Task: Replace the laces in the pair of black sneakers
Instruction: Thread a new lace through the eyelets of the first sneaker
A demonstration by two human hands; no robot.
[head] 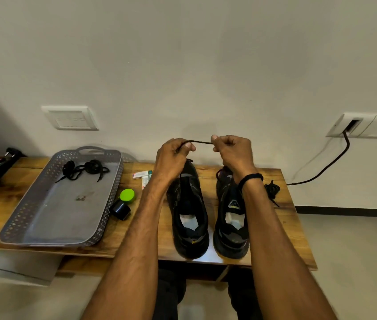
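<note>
A person's left grip (173, 158) and right grip (233, 153), held above the desk (275, 227), each pinch a black lace (202, 142) between curled fingers and thumb. A short span of it is stretched level from one grip to the other. Below the left grip a strand drops toward the tongue of the left sneaker (188, 211); whether it is threaded there cannot be told. A black wrist cord (251, 179) circles the right wrist just behind the grip.

The two black sneakers stand side by side under the hands at the middle of the desk, heels at 6 o'clock toward the camera and toes at 12 o'clock toward the wall. The right sneaker (231, 213) sits just beside its mate, with a narrow gap between them. Pale insoles show in both openings.

At 3 o'clock from the right sneaker a lace bundle (272, 189) lies on the wood near the desk's edge. At 9 o'clock from the left sneaker sit a green cap (127, 196) and, just beside it, a black cylinder (121, 211). At 11 o'clock a small carton (141, 175) lies flat.

Farther out at 9 o'clock a grey perforated tray (113, 192) holds loose laces (83, 169), tangled at its far, 12 o'clock end.

On the wall, a switch plate (71, 118) hangs at 11 o'clock and a socket (365, 125) at 2 o'clock. From the socket a dark cable (328, 167) runs down toward the desk's right end.
</note>
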